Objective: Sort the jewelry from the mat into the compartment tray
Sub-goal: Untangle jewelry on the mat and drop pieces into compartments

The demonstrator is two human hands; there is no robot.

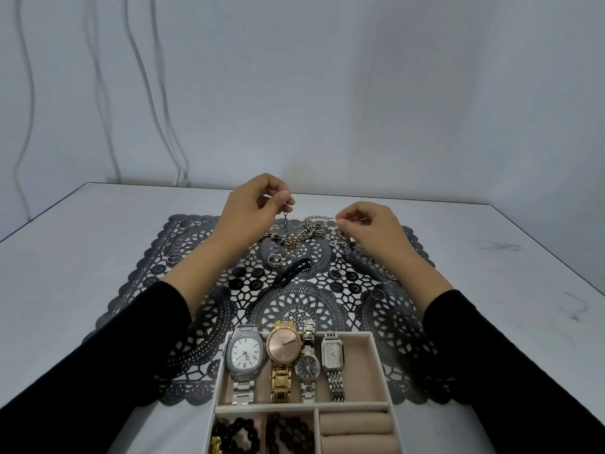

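Our left hand (pixel 253 208) is raised above the far part of the black lace-patterned mat (pixel 393 322). Its thumb and forefinger pinch the top end of a dark silver link chain (pixel 286 224) and its other fingers are curled. The chain hangs straight down from the fingertips, and its lower end runs into a tangled heap of silver chains (pixel 314 227) lying on the mat between our two hands.

Our right hand (pixel 370 224) sits lower, just right of the heap, with its fingers curled. Its thumb and forefinger are closed on what looks like a strand at the heap's edge.

Just nearer us than the left hand lie a chunky silver ring (pixel 274 259) and a black oblong beaded piece (pixel 293 273). Thin silver rings (pixel 176 253) lie well out to the left of that hand, and more thin hoops (pixel 386 273) lie beside the right wrist.

Between our forearms, close to us, stands the cream velvet compartment tray (pixel 379 365). Its long compartment holds four watches side by side:
- a silver square-faced watch (pixel 245 352)
- a gold round watch (pixel 283 347)
- a small silver dark-dialled watch (pixel 307 367)
- a silver rectangular watch (pixel 332 355)

The nearer compartments hold black bead bracelets (pixel 235 434). Everything rests on a white table (pixel 82 257).
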